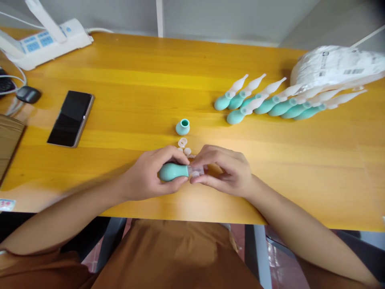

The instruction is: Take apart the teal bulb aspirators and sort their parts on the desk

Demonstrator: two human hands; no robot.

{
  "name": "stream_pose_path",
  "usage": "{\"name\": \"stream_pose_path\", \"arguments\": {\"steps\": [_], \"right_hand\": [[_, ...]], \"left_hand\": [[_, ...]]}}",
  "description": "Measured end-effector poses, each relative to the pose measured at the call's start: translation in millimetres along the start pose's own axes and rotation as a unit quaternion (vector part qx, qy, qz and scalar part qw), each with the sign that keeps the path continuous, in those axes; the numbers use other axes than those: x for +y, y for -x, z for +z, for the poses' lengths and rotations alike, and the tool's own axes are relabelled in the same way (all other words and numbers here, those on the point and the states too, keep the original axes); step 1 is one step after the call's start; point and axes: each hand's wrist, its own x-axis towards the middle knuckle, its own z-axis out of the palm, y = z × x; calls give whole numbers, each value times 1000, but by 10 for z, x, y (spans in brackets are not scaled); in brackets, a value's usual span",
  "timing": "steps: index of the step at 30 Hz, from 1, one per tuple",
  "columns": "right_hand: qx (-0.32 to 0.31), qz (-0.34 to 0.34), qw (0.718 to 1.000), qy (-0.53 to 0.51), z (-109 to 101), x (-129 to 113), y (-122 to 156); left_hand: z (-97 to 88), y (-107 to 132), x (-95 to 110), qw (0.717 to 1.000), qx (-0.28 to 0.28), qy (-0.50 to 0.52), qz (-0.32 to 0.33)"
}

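Observation:
My left hand (146, 173) is wrapped around a teal rubber bulb (172, 172), which lies level above the front part of the table. At the bulb's mouth is a short clear plastic piece (196, 171), with the thumb and fingers of my right hand (230, 168) closed on it. How deep the piece sits in the bulb I cannot tell. Just beyond my hands stands another teal bulb (182, 129), upright with its mouth open. Between it and my hands lie a whitish ring (182, 142) and small white balls (187, 151), partly hidden by my fingers.
Several teal bulbs with pale pointed nozzles (278, 106) lie in slanted rows at the right, by a white plastic package (337, 66). Left on the wooden table (135, 92) are a phone (71, 119), a black mouse (28, 94), a power strip (51, 44) and cardboard (10, 144).

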Motion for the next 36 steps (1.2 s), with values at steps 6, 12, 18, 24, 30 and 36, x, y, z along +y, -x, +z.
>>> {"name": "stream_pose_path", "arguments": {"steps": [6,12,18,24,30,36], "right_hand": [[7,-63,997,35,-2,11,1],[21,16,996,-82,48,-27,25],[43,72,966,-243,170,-74,4],[87,129,940,-303,141,-52,-3],[160,136,977,-17,-142,259,-27],[35,125,984,125,-163,519,-33]], "left_hand": [[-8,16,-4,981,-33,166,-92],[-30,-6,33,958,-66,251,-122],[-44,-32,18,912,-95,364,-166],[-53,-15,41,893,-135,400,-157],[-123,1,61,924,-113,353,-98],[-106,-6,57,939,-128,308,-87]]}}
